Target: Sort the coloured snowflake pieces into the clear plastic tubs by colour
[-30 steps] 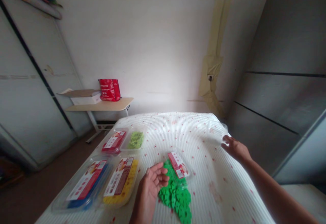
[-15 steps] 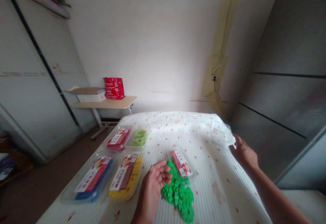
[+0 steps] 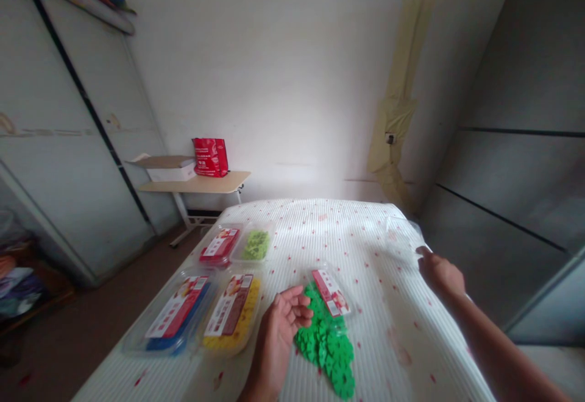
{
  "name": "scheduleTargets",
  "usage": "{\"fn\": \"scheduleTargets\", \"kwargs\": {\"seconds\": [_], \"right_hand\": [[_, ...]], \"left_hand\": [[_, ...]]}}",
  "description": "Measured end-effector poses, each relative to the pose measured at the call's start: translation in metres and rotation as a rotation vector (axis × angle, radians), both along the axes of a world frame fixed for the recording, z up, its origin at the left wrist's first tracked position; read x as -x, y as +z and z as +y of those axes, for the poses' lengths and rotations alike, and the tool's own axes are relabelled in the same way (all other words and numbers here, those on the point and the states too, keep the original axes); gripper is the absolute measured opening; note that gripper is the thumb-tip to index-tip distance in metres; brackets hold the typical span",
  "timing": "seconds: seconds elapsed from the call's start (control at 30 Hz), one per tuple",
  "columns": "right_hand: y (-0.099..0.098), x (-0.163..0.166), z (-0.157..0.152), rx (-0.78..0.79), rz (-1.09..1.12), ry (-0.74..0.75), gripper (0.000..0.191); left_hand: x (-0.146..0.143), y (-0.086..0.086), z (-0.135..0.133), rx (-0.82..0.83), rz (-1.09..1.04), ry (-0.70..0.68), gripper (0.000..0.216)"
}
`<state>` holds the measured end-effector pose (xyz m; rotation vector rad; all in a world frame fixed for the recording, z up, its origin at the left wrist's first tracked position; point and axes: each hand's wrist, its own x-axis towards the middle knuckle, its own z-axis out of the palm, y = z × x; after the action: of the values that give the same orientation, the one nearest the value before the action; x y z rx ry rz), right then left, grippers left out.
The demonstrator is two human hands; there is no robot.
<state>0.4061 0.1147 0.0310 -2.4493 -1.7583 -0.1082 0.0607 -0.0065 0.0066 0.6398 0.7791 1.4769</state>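
My left hand (image 3: 284, 323) hovers by the left side of a heap of green snowflake-shaped plastic discs (image 3: 326, 350), palm turned inward, fingers loosely curled and holding nothing. Over the far part of the heap lies a clear lid with a red-and-white label (image 3: 331, 292). At the right edge of the bed, my right hand (image 3: 442, 273) has its fingers closed on the near right rim of a clear plastic box (image 3: 401, 235), which looks empty. The fingertips of that hand are partly hidden.
On the left stand labelled clear boxes of blue pieces (image 3: 176, 310), yellow pieces (image 3: 233, 313) and red pieces (image 3: 220, 245), plus a box of light green pieces (image 3: 256, 245). A spotted white cover (image 3: 320, 225) lies beneath. Beyond is a small table (image 3: 196, 184) with a red bag (image 3: 211, 157).
The view has shifted slightly, moving everything a little to the right. My right hand's fingers have closed more tightly at the clear box's rim. My left hand stays beside the green heap.
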Motion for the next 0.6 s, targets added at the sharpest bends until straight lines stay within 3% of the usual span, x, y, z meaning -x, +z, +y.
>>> {"fn": "scheduleTargets", "kwargs": {"seconds": [0.17, 0.33, 0.4, 0.47, 0.53, 0.6], "right_hand": [[0.001, -0.006, -0.006, -0.019, -0.052, -0.007, 0.048], [-0.001, 0.016, -0.03, -0.203, -0.19, 0.102, 0.052], [-0.005, 0.038, -0.044, -0.278, -0.18, 0.245, 0.048], [-0.01, 0.064, -0.058, -0.303, -0.058, 0.484, 0.043], [-0.014, 0.091, -0.071, -0.245, 0.089, 0.75, 0.041], [-0.017, 0.113, -0.081, -0.17, 0.166, 0.926, 0.044]], "left_hand": [[-0.001, 0.003, -0.001, -0.015, 0.001, 0.014, 0.052], [-0.001, 0.004, -0.003, -0.016, 0.006, 0.015, 0.052], [-0.001, 0.004, -0.003, -0.016, 0.008, 0.007, 0.052], [-0.001, 0.003, -0.003, -0.024, 0.014, 0.001, 0.053], [-0.001, 0.003, -0.003, -0.031, 0.021, 0.005, 0.053], [-0.001, 0.002, -0.002, -0.042, 0.026, 0.018, 0.052]]}}
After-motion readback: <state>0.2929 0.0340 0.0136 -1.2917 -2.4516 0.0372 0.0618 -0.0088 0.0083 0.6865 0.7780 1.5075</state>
